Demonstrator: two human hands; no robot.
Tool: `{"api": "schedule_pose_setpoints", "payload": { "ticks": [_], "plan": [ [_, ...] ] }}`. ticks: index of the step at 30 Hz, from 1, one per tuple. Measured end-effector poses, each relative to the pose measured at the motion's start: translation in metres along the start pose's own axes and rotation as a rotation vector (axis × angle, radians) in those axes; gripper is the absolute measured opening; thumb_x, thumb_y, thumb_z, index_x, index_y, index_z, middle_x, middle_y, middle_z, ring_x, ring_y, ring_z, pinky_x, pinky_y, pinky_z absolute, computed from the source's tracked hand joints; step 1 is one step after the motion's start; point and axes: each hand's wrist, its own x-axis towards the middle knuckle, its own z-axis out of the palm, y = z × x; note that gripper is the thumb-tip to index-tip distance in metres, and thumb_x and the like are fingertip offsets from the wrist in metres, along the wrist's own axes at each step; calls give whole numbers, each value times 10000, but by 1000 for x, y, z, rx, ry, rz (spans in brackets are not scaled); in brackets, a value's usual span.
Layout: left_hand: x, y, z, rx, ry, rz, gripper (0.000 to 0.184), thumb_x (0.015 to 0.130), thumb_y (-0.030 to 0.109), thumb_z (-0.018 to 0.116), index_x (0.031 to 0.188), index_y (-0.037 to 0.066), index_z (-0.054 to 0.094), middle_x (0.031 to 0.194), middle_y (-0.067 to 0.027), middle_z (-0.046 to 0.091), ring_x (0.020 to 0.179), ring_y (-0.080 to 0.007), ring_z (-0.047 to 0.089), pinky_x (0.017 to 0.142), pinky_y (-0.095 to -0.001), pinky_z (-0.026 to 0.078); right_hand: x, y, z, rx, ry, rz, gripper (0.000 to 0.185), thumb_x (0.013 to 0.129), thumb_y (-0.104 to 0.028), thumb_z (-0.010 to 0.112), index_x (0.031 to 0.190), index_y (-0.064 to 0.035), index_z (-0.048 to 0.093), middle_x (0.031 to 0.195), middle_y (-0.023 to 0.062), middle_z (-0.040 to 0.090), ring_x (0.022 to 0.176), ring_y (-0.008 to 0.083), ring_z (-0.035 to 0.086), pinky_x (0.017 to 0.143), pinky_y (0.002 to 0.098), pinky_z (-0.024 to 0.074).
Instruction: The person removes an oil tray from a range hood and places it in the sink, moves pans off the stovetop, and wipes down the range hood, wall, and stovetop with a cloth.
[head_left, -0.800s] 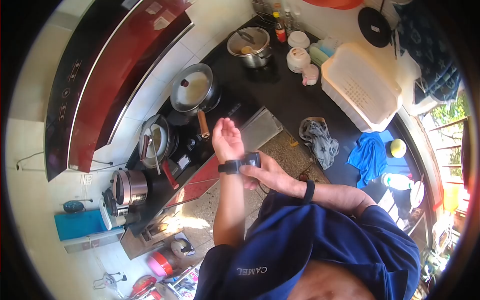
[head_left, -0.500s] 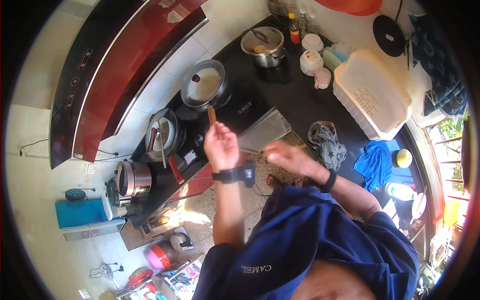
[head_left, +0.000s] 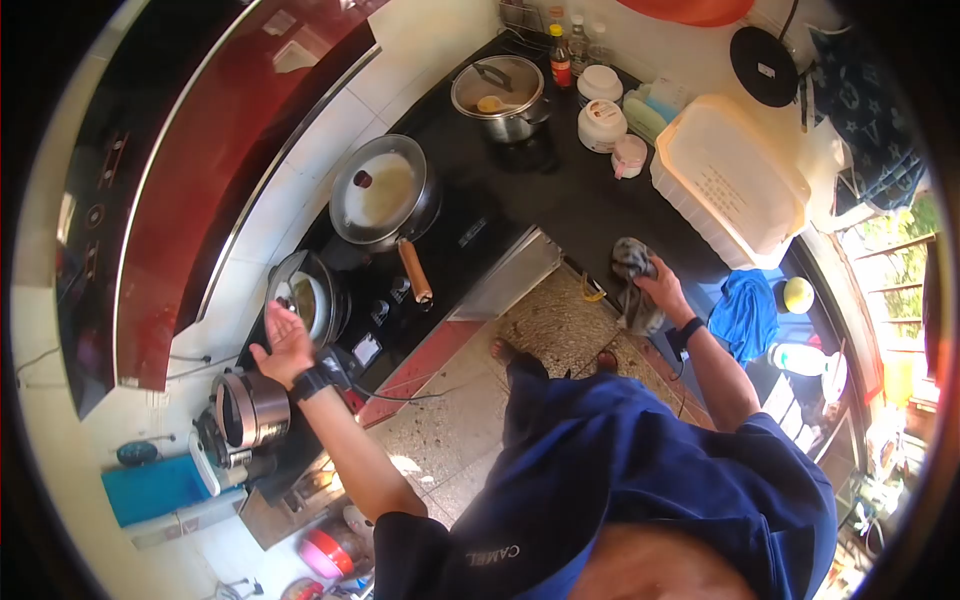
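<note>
My left hand [head_left: 285, 348] is by the near edge of a wok [head_left: 332, 308] on the left burner, fingers stretched out and thumb apart, holding nothing. A lid [head_left: 283, 277] leans in this wok beside a white dish; my hand partly covers them. My right hand [head_left: 664, 290] has its fingers wrapped round a grey patterned cloth [head_left: 630, 262] at the counter's edge. A frying pan [head_left: 372, 215] with a brown handle [head_left: 413, 270] and a see-through lid stands on the other burner.
A lidded steel pot [head_left: 505, 125], white jars [head_left: 601, 125] and a sauce bottle [head_left: 560, 60] stand at the back. To the right are a large plastic bin [head_left: 720, 190], a blue cloth [head_left: 747, 312] and a yellow-green fruit [head_left: 798, 295]. A rice cooker [head_left: 255, 410] sits at left.
My left hand has moved left and down, from near the frying pan's handle to the wok. My right hand has moved right and taken hold of the grey cloth. The view has shifted.
</note>
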Motion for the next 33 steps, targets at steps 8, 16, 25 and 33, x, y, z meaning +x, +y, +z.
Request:
{"api": "schedule_pose_setpoints", "payload": {
  "ticks": [8, 16, 25, 33],
  "plan": [
    [175, 55, 11, -40, 111, 44, 882, 962, 662, 298, 1557, 20, 195, 1554, -247, 347, 1409, -383, 397, 1058, -569, 388, 53, -182, 36, 1568, -303, 361, 337, 969, -209, 588, 1264, -46, 574, 1103, 93, 702, 922, 211, 695, 858, 350, 568],
    [287, 114, -3, -43, 124, 42, 882, 962, 696, 272, 1589, 93, 123, 1619, -220, 218, 1471, -385, 281, 1101, -635, 292, 106, -268, 55, 1090, -79, 95, 445, 917, -87, 586, 1357, -51, 529, 1158, 47, 659, 1006, 130, 644, 887, 292, 539],
    [361, 169, -42, 40, 194, 137, 915, 954, 685, 360, 1585, 70, 113, 1633, -162, 214, 1490, -373, 237, 1156, -641, 207, 189, -351, 91, 619, -120, -87, 729, 942, -477, 640, 1431, 24, 436, 1384, 212, 522, 1254, 302, 537, 996, 415, 499],
    [414, 220, -50, 76, 390, 323, 598, 983, 462, 458, 1493, 154, 416, 1478, -67, 469, 1366, -361, 403, 1033, -725, 314, 376, -493, 226, 1450, -437, 77, 884, 1006, -582, 401, 1544, 42, 80, 1622, 271, 76, 1475, 471, 177, 1089, 687, 331]
  ]
}}
